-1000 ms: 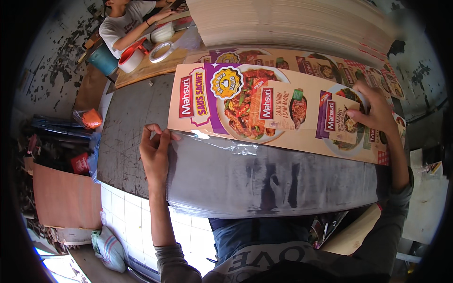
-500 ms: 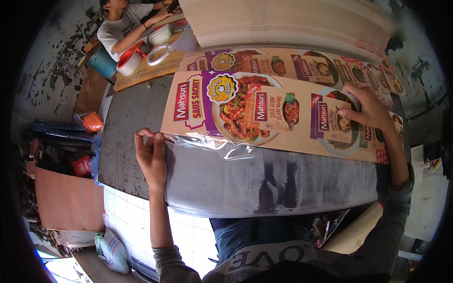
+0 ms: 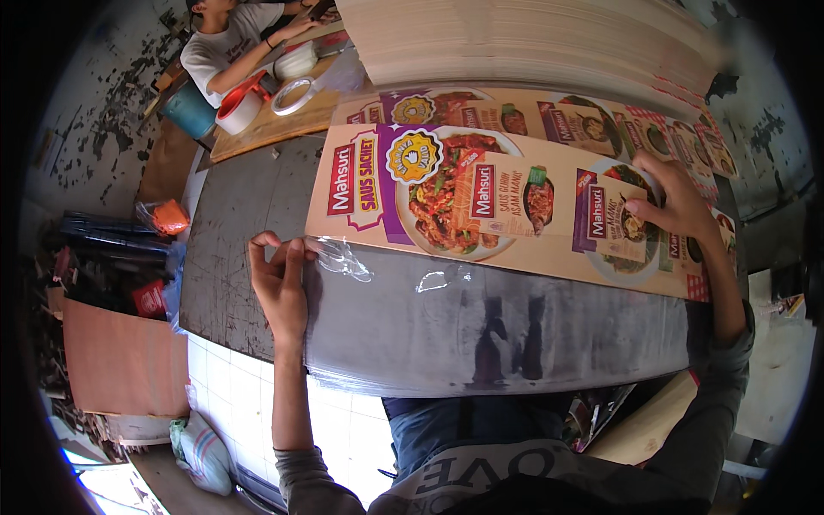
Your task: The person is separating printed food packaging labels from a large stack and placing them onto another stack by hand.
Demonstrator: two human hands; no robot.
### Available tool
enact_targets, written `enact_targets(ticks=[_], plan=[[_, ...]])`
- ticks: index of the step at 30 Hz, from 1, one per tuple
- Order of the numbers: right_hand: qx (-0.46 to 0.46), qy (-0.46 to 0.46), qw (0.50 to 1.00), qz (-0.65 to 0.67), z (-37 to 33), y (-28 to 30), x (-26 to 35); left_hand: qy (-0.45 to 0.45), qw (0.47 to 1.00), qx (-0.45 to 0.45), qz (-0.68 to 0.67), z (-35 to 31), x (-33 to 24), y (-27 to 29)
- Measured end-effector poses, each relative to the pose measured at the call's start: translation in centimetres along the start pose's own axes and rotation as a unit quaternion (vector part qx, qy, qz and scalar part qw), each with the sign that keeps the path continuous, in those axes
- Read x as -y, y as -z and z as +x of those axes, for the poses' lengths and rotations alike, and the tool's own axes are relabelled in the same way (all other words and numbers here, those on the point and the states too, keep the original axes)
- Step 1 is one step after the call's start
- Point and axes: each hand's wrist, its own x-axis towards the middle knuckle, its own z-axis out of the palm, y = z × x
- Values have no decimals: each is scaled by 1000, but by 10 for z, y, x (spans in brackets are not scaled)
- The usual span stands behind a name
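A long printed sheet [image 3: 369, 210] with food pictures on a tan ground lies over a stack of clear plastic film [image 3: 395, 335] on the dark table. At the stack's left edge, my left hand [image 3: 279, 283] is closed, thumb and finger pinching the film's corner beside the sheet's near left corner. Glossy creases run from that pinch across the film. My right hand [image 3: 678, 202] grips the sheet toward its right end, thumb on the printed face and fingers at the far edge. Another printed sheet [image 3: 532, 112] lies behind, partly covered.
A tall stack of pale boards [image 3: 524, 43] rises at the back. On a wooden board [image 3: 249, 146] at the far left are tape rolls [image 3: 293, 95] and a red tape dispenser [image 3: 249, 99]. A co-worker [image 3: 215, 56] sits beyond them. Bare dark tabletop [image 3: 236, 249] shows at left.
The printed sheet has shifted slightly to the right, with my right hand still on it. My left hand has moved slightly right, and the loose film along the sheet's near edge lies flatter.
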Motion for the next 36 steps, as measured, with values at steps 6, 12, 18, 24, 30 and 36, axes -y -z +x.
enact_targets(ticks=[6, 12, 18, 24, 30, 36], plan=[[-8, -21, 1000, 2, -1, 9, 13, 56, 998, -13, 40, 2, -8, -3], [-25, -24, 999, -10, -1, 10, 13, 55, 998, -17, 16, 4, -7, -4], [-21, -37, 999, -21, -1, 10, 11, 57, 998, -29, 18, 5, -6, -5], [-7, -58, 998, -15, 1, 13, 17, 52, 998, -33, 19, 4, -7, -5], [-24, -18, 1000, -6, 0, 12, 14, 59, 998, -32, 21, 4, -7, -5], [-35, -37, 999, -16, -3, 17, 24, 67, 997, -30, 24, 3, -6, -5]])
